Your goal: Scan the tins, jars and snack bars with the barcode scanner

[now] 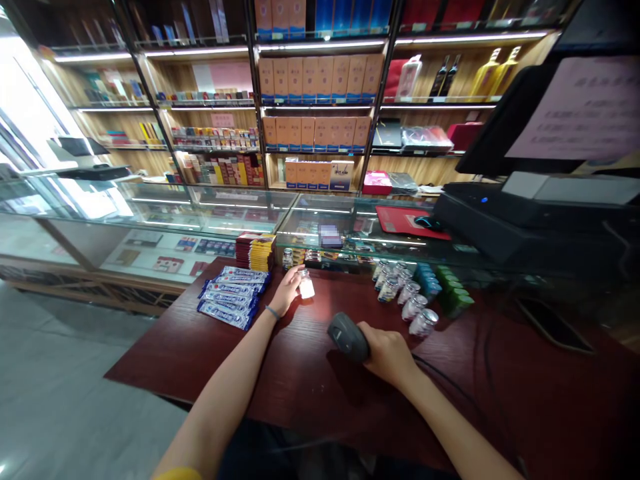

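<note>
My left hand (288, 291) is closed around a small bottle (307, 285) with a metallic-looking cap, held upright at the tabletop. Bright light falls on the bottle and washes out its label. In my right hand (389, 353) is a dark grey barcode scanner (349, 337), its head turned toward the bottle. A black cable (445, 381) runs off to the right behind my right wrist. Left of my left hand lie several blue-and-white packets (233, 293) in a row. Beyond the scanner, to the right, stand several similar small bottles (414, 307) with silvery lids.
Green boxes (453, 291) and blue boxes (427, 280) stand beside the bottles. Stacked red and yellow packs (256, 251) sit at the table's back left, against the glass display counter (220, 213). A phone-like dark slab (554, 325) and a monitor (510, 113) are on the right.
</note>
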### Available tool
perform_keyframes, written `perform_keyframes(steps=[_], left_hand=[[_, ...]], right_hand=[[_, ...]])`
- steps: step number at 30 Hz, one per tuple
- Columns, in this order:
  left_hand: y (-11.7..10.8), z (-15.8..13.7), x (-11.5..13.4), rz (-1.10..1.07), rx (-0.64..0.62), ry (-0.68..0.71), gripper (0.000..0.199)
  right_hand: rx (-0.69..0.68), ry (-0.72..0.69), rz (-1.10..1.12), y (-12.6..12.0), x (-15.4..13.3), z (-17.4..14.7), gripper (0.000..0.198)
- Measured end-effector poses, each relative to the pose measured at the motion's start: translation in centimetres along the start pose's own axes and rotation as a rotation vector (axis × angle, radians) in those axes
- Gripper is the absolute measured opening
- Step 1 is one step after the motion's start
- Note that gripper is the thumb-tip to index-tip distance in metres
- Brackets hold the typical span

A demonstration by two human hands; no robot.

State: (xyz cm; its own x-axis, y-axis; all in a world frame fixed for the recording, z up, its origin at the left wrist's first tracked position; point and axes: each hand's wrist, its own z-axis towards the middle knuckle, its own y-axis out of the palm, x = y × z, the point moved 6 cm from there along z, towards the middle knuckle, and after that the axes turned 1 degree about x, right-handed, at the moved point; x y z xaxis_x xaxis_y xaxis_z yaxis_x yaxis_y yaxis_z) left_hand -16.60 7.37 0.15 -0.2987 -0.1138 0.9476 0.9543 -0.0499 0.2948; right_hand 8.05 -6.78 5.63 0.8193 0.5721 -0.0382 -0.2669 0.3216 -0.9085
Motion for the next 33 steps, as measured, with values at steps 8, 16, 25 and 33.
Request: perform_keyframes(steps=[8,16,25,33], left_hand=[[0.3,-0.5,0.9,0.049,0.003,0.01,0.059],[3.8,-1.9,2.4,0.407,-0.034,0.238,0.034],[12.2,-3.7,2.2,0.634,-0.071,0.358,0.026],[20.3,-4.0,-1.0,0.528,-0.015,0.294,0.047]], right_hand=[[0.134,-0.012,0.06,-1.2,0.6,-0.2,0.048],[0.502,0.033,-0.013,-5.2,3.5,-1.2,0.035],[0.683,0.383,-0.15,-8.4,9.8,-3.6,0.036],[0.765,0.591,-0.122,-9.0,13.1,-5.5,0.043]])
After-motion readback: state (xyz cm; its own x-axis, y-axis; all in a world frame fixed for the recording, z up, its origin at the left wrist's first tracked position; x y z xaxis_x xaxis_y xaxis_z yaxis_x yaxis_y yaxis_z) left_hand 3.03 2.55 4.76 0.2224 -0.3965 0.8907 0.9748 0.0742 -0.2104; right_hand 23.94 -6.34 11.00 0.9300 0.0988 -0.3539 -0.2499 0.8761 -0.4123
